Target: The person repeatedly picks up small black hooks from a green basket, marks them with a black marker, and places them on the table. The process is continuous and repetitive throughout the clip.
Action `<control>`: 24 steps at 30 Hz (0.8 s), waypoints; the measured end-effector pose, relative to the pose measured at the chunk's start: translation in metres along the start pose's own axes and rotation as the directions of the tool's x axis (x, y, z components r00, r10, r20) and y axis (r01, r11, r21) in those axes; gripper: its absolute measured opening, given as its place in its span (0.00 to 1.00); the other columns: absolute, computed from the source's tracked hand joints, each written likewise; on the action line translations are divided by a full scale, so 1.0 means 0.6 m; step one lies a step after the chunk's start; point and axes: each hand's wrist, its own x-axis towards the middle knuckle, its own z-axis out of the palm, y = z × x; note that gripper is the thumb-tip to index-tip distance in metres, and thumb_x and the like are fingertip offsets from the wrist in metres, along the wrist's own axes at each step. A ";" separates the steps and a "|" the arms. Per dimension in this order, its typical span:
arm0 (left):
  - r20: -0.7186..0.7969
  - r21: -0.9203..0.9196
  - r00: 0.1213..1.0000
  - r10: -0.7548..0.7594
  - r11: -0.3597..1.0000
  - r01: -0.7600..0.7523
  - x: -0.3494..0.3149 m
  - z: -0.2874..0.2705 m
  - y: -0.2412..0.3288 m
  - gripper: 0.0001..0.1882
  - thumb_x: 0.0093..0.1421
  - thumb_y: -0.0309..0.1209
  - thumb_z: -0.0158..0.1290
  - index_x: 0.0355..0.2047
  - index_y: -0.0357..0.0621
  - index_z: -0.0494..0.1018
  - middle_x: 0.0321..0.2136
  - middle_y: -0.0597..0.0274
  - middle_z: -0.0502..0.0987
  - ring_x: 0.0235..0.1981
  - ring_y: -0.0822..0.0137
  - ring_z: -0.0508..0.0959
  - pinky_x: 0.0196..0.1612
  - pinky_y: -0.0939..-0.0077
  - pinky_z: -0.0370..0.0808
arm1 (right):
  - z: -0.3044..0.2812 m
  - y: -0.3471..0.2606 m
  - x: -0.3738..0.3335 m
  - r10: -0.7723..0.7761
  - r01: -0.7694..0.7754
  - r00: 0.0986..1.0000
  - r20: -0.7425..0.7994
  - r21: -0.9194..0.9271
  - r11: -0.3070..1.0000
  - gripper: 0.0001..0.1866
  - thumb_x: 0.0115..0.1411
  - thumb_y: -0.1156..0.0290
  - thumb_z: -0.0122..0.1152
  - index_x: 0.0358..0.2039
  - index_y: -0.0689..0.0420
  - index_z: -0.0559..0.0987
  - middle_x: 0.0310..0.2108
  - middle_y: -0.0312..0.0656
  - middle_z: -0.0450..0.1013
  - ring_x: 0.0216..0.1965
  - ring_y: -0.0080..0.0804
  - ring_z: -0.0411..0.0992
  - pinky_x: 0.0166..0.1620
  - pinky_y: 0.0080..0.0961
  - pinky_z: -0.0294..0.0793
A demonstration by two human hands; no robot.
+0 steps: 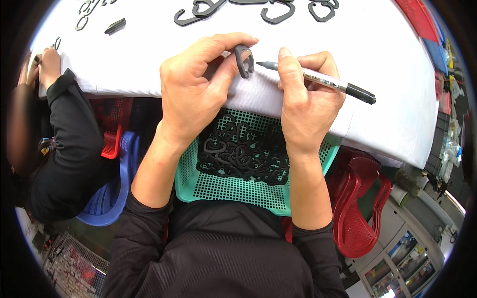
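Observation:
Between the thumb and forefinger of my left hand is a black C-shaped hook, held on edge above the table. My right hand grips a silver-grey marker pen like a writing tool. Its tip points left, close to the hook, with a small gap seeming to lie between them; the black end sticks out to the right. Below my wrists a green plastic basket holds a heap of similar black hooks.
Several black hooks and a black pen cap lie on the white-covered table. At the left a person in dark sleeves works at the same table. Blue and dark red chairs flank me.

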 end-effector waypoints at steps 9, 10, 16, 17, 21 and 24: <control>-0.068 -0.048 0.998 0.000 0.999 -0.004 -0.001 0.008 0.000 0.17 0.49 0.14 0.52 0.38 0.43 0.79 0.28 0.62 0.79 0.26 0.74 0.77 0.32 0.82 0.74 | 0.004 0.002 0.000 -0.010 0.011 1.000 0.018 -0.030 0.999 0.11 0.53 0.77 0.64 0.19 0.60 0.69 0.14 0.34 0.68 0.16 0.15 0.66 0.20 0.13 0.64; -0.045 -0.026 0.999 0.002 1.000 -0.004 -0.001 0.005 0.000 0.14 0.52 0.15 0.52 0.38 0.41 0.79 0.29 0.63 0.80 0.27 0.76 0.77 0.32 0.84 0.73 | 0.004 0.001 0.000 -0.013 0.014 1.000 0.018 -0.032 0.999 0.11 0.53 0.77 0.64 0.19 0.60 0.69 0.14 0.34 0.68 0.16 0.15 0.66 0.20 0.13 0.64; -0.011 0.020 1.000 0.015 1.000 -0.014 -0.001 0.001 -0.001 0.10 0.57 0.18 0.54 0.40 0.38 0.78 0.33 0.67 0.80 0.30 0.80 0.77 0.31 0.89 0.72 | 0.004 0.000 0.000 -0.023 0.025 0.999 0.023 -0.059 0.998 0.11 0.52 0.77 0.64 0.19 0.60 0.70 0.13 0.34 0.68 0.16 0.15 0.66 0.20 0.13 0.64; -0.011 0.020 1.000 0.017 1.000 -0.017 -0.001 0.000 -0.001 0.11 0.57 0.18 0.54 0.40 0.38 0.78 0.33 0.67 0.80 0.30 0.80 0.77 0.31 0.89 0.72 | 0.004 0.002 0.000 -0.029 0.031 0.999 0.025 -0.061 0.998 0.11 0.52 0.77 0.64 0.19 0.60 0.70 0.13 0.34 0.68 0.16 0.15 0.66 0.20 0.13 0.64; -0.024 0.011 0.999 0.032 0.999 -0.031 -0.001 0.001 -0.002 0.10 0.57 0.18 0.54 0.40 0.38 0.78 0.32 0.67 0.80 0.29 0.81 0.77 0.31 0.89 0.71 | 0.006 0.000 -0.001 -0.046 0.049 0.998 0.035 -0.095 0.994 0.11 0.53 0.77 0.64 0.21 0.60 0.70 0.14 0.32 0.67 0.17 0.13 0.65 0.20 0.12 0.63; 0.011 0.042 1.000 -0.008 0.999 0.007 -0.003 -0.005 0.005 0.13 0.53 0.16 0.55 0.40 0.38 0.78 0.31 0.65 0.80 0.28 0.79 0.76 0.31 0.86 0.72 | 0.001 0.000 -0.004 -0.015 0.021 0.998 -0.058 0.097 0.995 0.10 0.55 0.75 0.63 0.23 0.60 0.70 0.18 0.32 0.69 0.18 0.12 0.63 0.21 0.11 0.62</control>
